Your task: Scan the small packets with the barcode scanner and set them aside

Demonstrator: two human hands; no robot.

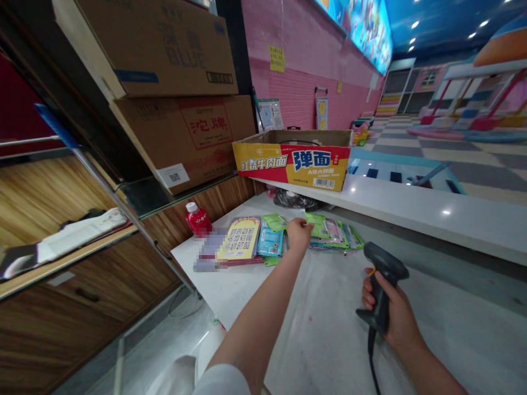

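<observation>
My right hand [397, 312] is wrapped round the handle of a black barcode scanner [385, 263], its cable hanging down. Reaching forward over the white counter, my left hand [299, 233] has its fingers closed at the edge of a green packet [319, 226]. That packet lies on a pile of flat plastic packets [337, 236], mostly green and pink. Left of the hand are another green packet [275, 221], a blue packet [270, 241] and a yellow booklet-like item [240, 238] covered with small pictures. My left fingertips are partly hidden.
A red bottle with a white cap [198, 219] stands at the counter's left. A yellow and red open carton [292, 162] sits on the raised white ledge [432, 211] behind. Brown cardboard boxes [185, 140] are stacked at the back left, above a wooden cabinet [90, 285].
</observation>
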